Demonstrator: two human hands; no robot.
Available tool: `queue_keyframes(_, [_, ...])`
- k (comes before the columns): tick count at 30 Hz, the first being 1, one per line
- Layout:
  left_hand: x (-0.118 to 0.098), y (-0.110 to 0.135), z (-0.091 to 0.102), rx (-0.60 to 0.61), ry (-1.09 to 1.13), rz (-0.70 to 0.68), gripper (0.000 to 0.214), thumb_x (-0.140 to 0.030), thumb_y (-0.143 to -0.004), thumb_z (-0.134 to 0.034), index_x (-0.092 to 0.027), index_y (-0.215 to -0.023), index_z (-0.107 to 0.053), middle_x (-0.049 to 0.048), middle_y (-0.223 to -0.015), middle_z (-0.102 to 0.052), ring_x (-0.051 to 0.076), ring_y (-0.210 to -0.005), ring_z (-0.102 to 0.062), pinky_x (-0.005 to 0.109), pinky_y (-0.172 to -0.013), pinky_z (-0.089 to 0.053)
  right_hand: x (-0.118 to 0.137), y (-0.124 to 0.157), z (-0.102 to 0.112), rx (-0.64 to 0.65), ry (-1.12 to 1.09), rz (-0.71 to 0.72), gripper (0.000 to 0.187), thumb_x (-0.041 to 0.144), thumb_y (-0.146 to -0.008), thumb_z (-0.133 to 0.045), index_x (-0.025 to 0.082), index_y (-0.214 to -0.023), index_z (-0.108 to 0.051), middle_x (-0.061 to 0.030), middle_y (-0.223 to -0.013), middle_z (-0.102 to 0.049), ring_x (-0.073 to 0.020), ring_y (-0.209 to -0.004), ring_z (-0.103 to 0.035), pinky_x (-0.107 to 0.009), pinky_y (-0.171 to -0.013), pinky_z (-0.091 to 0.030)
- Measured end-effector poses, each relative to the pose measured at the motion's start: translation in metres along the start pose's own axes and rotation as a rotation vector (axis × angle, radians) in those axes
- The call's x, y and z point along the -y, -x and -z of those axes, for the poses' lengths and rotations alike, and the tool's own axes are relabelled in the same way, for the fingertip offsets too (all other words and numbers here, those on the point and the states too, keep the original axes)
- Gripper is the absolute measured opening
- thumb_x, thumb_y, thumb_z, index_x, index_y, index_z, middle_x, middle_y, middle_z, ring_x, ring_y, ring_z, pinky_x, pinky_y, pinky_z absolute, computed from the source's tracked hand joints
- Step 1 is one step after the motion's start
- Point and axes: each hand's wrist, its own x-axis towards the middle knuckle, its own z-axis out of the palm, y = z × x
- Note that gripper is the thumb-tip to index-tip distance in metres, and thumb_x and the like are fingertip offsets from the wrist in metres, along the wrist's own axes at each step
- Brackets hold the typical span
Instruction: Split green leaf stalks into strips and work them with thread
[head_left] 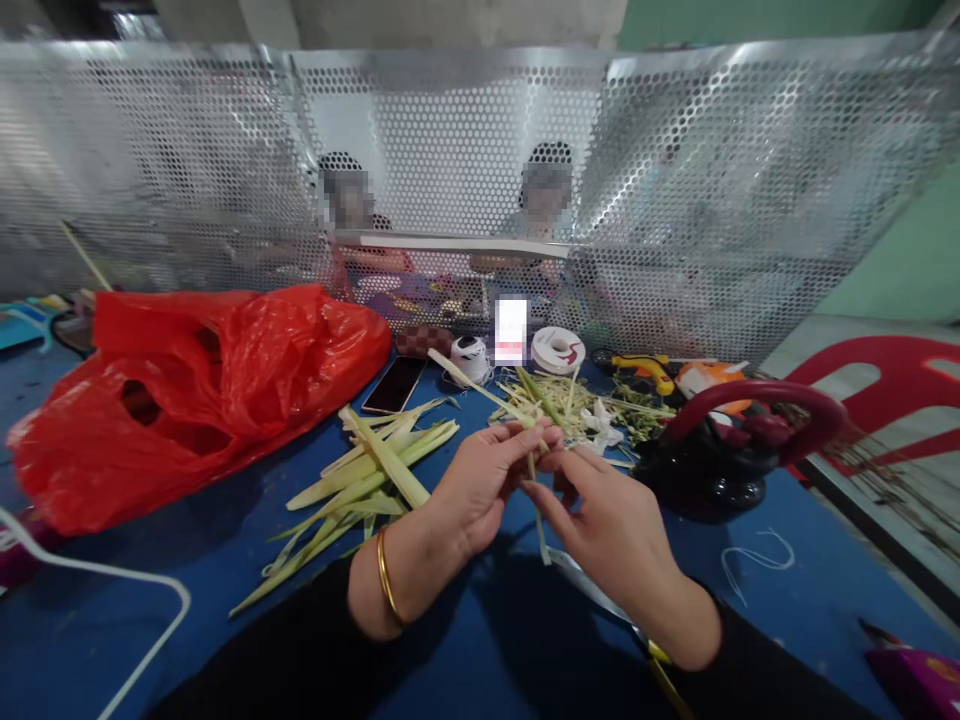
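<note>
My left hand [487,480] is closed, with thumb and fingers pinching a narrow pale green leaf strip [480,388] that points up and to the left. My right hand [607,510] meets it at the fingertips, closed on the same leaf strip, whose thin tail hangs below. The exact grip between the fingers is partly hidden. Left of my left hand lies a loose pile of pale green leaves [375,470], like corn husks. Beneath my right wrist runs a shiny flat band [589,580] with a yellow piece [658,652] at its end; its kind is unclear.
A red plastic bag [225,390] spreads over the left of the blue table. Behind my hands are a phone [396,385], a thread cone [469,358], a ribbon spool [559,350] and leaf scraps. A black kettle [705,465] stands right. Two people sit behind the perforated metal screen [450,130].
</note>
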Motion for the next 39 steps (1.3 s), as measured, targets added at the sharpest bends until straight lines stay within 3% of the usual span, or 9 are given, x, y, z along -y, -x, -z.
queue_keyframes(3, [0.005,-0.001,0.001,-0.027,0.017,0.005,0.012,-0.011,-0.075,-0.07,-0.01,-0.087,-0.067,0.0095,-0.095,-0.072,0.01,-0.072,-0.064,0.019,-0.065,-0.047,-0.003,0.001,-0.008,-0.031,0.064,0.013,0.015,0.029,-0.089,-0.051,0.02,-0.08,-0.059,-0.0051,-0.075,-0.062,-0.0174,-0.06,-0.056,-0.027,-0.055,-0.035])
queue_keyframes(12, [0.008,-0.002,0.002,-0.021,-0.024,0.017,0.007,-0.013,-0.078,-0.068,-0.01,-0.083,-0.071,0.0064,-0.086,-0.073,0.009,-0.069,-0.063,0.02,-0.069,-0.048,0.003,-0.001,0.001,0.094,-0.19,0.083,0.021,0.016,-0.088,-0.042,0.021,-0.068,-0.041,-0.0011,-0.07,-0.051,-0.0147,-0.061,-0.047,-0.025,-0.058,-0.034])
queue_keyframes(31, [0.008,-0.002,0.0,-0.094,-0.006,-0.022,0.007,-0.011,-0.078,-0.067,-0.01,-0.084,-0.072,0.0051,-0.078,-0.072,0.012,-0.071,-0.066,0.022,-0.072,-0.05,-0.003,-0.007,0.008,0.194,-0.293,0.285,0.02,0.006,-0.076,-0.044,0.021,-0.066,-0.035,0.0034,-0.064,-0.043,-0.0131,-0.062,-0.039,-0.028,-0.064,-0.03])
queue_keyframes(34, [0.007,-0.003,0.002,-0.079,-0.04,-0.03,0.011,-0.019,-0.077,-0.071,-0.011,-0.086,-0.072,0.0065,-0.081,-0.073,0.014,-0.076,-0.067,0.025,-0.078,-0.05,-0.002,-0.006,0.006,0.182,-0.355,0.216,0.021,0.008,-0.078,-0.045,0.021,-0.065,-0.035,0.0034,-0.063,-0.043,-0.013,-0.062,-0.04,-0.027,-0.063,-0.03])
queue_keyframes(39, [0.002,-0.005,0.006,-0.016,-0.079,-0.047,0.034,-0.043,-0.084,-0.061,-0.012,-0.091,-0.072,0.0101,-0.086,-0.074,0.018,-0.084,-0.067,0.031,-0.086,-0.048,0.001,-0.004,0.0,0.093,-0.386,0.051,0.024,0.014,-0.084,-0.046,0.021,-0.064,-0.034,0.0037,-0.061,-0.041,-0.0125,-0.059,-0.039,-0.026,-0.058,-0.029])
